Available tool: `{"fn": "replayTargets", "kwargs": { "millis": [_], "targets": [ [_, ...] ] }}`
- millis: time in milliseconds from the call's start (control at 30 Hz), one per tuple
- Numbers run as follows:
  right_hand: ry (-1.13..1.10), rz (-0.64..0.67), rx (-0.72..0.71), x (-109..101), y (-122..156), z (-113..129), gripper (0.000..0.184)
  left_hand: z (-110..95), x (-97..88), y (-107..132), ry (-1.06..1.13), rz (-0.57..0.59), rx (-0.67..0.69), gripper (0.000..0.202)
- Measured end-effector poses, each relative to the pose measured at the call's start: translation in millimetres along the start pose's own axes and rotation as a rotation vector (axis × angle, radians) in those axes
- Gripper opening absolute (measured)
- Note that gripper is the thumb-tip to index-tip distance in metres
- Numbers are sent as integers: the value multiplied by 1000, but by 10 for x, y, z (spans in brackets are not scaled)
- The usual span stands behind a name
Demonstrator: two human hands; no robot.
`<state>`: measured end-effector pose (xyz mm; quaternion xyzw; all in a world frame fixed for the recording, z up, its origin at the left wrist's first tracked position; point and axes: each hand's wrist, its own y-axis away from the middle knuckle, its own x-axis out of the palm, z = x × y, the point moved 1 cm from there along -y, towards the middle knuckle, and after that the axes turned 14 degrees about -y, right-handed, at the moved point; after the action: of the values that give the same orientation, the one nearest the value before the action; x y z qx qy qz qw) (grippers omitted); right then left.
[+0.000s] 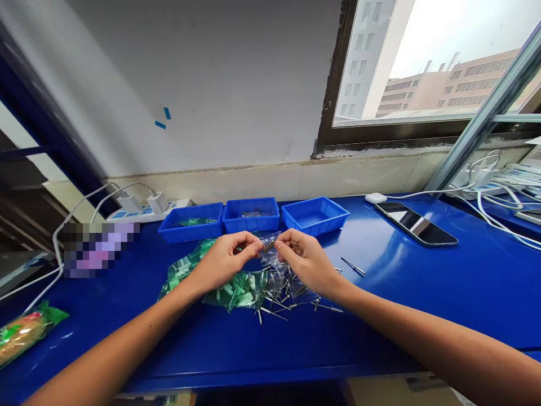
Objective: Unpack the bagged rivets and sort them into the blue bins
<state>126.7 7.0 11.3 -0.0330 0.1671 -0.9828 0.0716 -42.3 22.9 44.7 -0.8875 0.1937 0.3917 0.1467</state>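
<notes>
Three blue trays stand in a row at the back of the table (190, 352), near the wall. The left tray (192, 233) contains green packets (198, 221) lying low on its floor. The middle tray (249, 225) contains clear packets (257, 213); their contents are too small to identify. The right tray (325, 228) sits slightly askew to the other two, its inner floor and walls in view.

In front of the trays lies a heap of green bags (245, 290) holding pale pieces, with loose metal pins (354, 267) scattered to the right of it and along its front edge. Further clear bags lie among the pins, below the hands.

Item under handling: one small bag (269, 255), transparent, wrinkled and glossy, with slender dark and brassy pieces visible near its top. Their exact count cannot be determined.

Position and grip: the bag is between the two hands, above the heap and in front of the middle tray. The left hand (226, 258) has thumb and forefinger pinched together at the bag's left edge. The right hand (307, 260) pinches its right edge in like manner, remaining fingers curled. The bag's lower part hangs below both sets of fingertips.
</notes>
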Motion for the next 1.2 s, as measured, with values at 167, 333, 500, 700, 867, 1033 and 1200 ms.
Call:
{"fn": "replayTargets", "kwargs": {
  "millis": [167,333,500,700,867,1033,1200],
  "targets": [
    [-45,-23,21,16,18,-11,15,-19,37,9,-44,63,33,22],
    [-2,25,11,41,29,-4,14,-10,69,27,-134,40,43,19],
    [-4,112,19,57,41,19,8,-54,64,55,-233,36,56,13],
    [-45,77,29,54,47,13,9,-35,72,45,-281,27,98,18],
    [-22,56,-3,36,28,60,11,-6,84,32,-197,-41,99,24],
    [33,77,-25,40,31,90,11,-23,68,52,-96,-113,107,22],
    [67,92,-49,50,41,75,9,-71,23,78,-147,-152,116,21]
  ]
}}
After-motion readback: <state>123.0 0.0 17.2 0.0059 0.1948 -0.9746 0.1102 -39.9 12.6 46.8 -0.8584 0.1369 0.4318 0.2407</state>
